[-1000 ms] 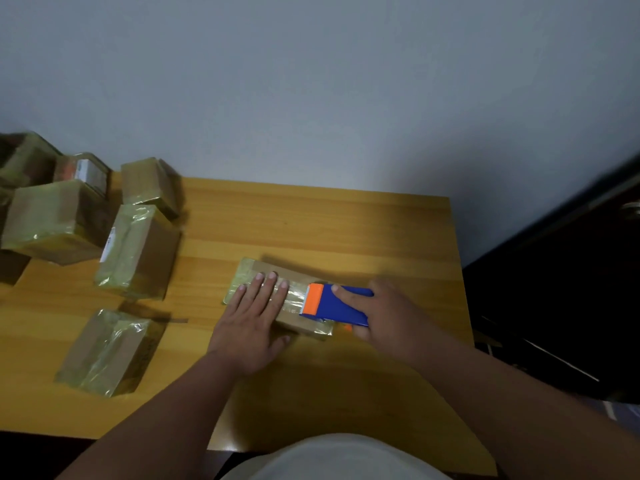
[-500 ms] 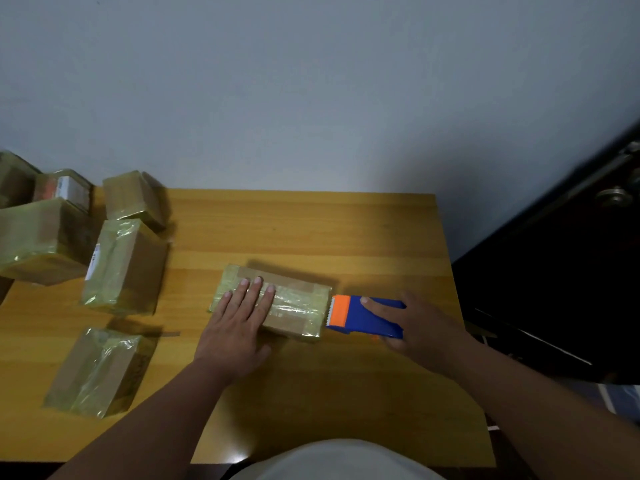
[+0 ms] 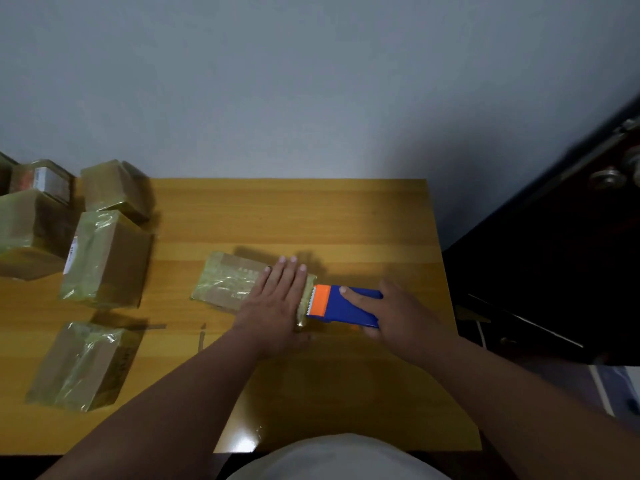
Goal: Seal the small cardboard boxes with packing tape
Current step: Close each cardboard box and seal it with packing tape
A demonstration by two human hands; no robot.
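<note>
Left hand (image 3: 277, 303): flat, fingers spread a little, palm down on the right half of a flat cardboard box (image 3: 235, 284). Grips nothing; it presses on top. Fingertips point toward the wall.

Right hand (image 3: 398, 313): wrapped around a blue tape dispenser (image 3: 346, 306), index finger laid along its top, thumb hidden beneath. The dispenser's orange front with its toothed edge sits against the right end of the box, just beside the left hand. Roll of tape itself not visible.

The box lies near the middle of the desk (image 3: 311, 216), long side running left to right. Its top is glossy with clear tape, wrinkled in places; a strip of brown cardboard shows at the far edge.

Further left: a taped box (image 3: 104, 258) standing near the desk's left side, another taped box (image 3: 79, 365) lying at the near left corner. Behind them, along the wall, a cluster of more wrapped boxes (image 3: 114, 188), partly cut off by the frame edge.

Right of the desk: a dark door (image 3: 571, 237) with a metal knob (image 3: 607, 176). Pale grey wall (image 3: 311, 81) behind. Desk surface is yellow wood, with a bright glare at the near edge.
</note>
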